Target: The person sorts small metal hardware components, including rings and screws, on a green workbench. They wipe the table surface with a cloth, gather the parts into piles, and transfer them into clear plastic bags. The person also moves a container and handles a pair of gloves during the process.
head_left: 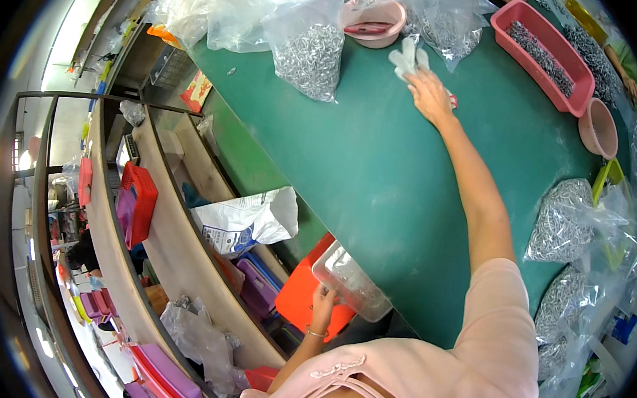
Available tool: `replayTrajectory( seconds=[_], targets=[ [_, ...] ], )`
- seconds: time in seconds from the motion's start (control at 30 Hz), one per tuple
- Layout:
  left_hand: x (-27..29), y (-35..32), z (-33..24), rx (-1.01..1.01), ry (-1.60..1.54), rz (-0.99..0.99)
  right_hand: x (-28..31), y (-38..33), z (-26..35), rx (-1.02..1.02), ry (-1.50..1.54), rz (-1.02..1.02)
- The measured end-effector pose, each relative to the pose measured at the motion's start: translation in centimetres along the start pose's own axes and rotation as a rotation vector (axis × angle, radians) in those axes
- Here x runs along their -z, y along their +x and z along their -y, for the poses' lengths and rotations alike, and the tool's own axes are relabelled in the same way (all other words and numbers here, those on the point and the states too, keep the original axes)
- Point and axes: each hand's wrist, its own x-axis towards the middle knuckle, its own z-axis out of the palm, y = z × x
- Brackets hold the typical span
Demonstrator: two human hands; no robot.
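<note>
My right arm reaches far across the green tabletop [379, 166]. At its end my right hand [431, 98] is pressed over a white glove [409, 58], whose fingers stick out ahead of mine. A bit of red shows beside that hand. Low by the near left table edge, my left hand [323, 298] grips the end of a clear plastic box [360, 288]. Small shiny pieces seem to lie in the box. An orange-red bin [303, 300] is beneath and beside it.
Clear bags of small metal parts [309, 60] stand at the far edge, with more bags [564, 221] along the right. A pink bowl [373, 20], a long pink tray [546, 60] of parts and another bowl [598, 128] are there too. Shelves [184, 242] stand left.
</note>
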Motion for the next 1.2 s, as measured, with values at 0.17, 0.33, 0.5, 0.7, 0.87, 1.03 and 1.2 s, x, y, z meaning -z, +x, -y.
replayTrajectory(
  seconds=[0.17, 0.33, 0.5, 0.7, 0.87, 1.03, 1.2],
  targets=[
    [0.4, -0.8, 0.4, -0.013, -0.003, 0.002, 2.0, -10.0, 8.3, 0.093, 0.155, 0.112],
    [1.1, 0.4, 1.7, -0.082, 0.067, 0.032, 6.7, -23.0, 19.9, 0.024, 0.356, 0.255],
    [0.1, -1.1, 0.3, -0.048, 0.037, 0.089, 11.5, -27.6, 23.2, -0.122, 0.517, 0.159],
    [-0.8, -2.3, 0.3, -0.059, 0.063, 0.117, 16.4, -22.6, 7.6, -0.399, 0.124, -0.181],
    [-0.3, -2.0, 1.5, -0.087, 0.02, 0.142, 11.5, -28.7, 14.7, -0.282, 0.041, -0.017],
    [-0.2, -1.8, 2.4, -0.113, 0.048, 0.165, 10.3, -33.8, 29.4, -0.269, 0.451, 0.081],
    [0.3, -1.8, 3.7, -0.125, 0.025, 0.195, 16.4, -35.5, 32.3, -0.478, 0.64, -0.068]
  ],
)
